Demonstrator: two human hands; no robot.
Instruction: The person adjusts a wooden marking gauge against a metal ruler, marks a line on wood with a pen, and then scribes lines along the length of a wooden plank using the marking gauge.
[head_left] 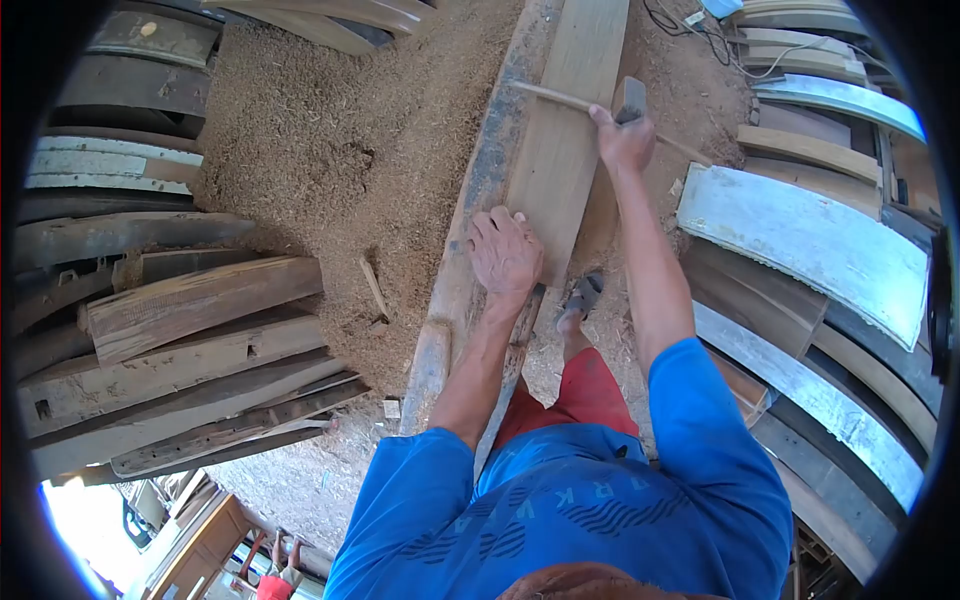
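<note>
A smooth wooden board (562,170) lies lengthwise on a worn, narrow timber bench (487,150). My left hand (503,252) rests palm down over the board's left edge near its close end, fingers apart and slightly bent. Farther up, at the board's right edge, my right hand (627,142) is closed around what looks like a marking gauge (631,100), a small block on a long thin stick. The stick lies across the board, its left end reaching over the bench and its right end sticking out past my hand. My palm hides where stick and block meet.
A heap of sawdust and shavings (330,150) covers the floor left of the bench. Stacked timbers (200,300) lie beyond it. More planks, including a whitish one (810,245), stand stacked on the right. A person in red (275,585) is at the lower left.
</note>
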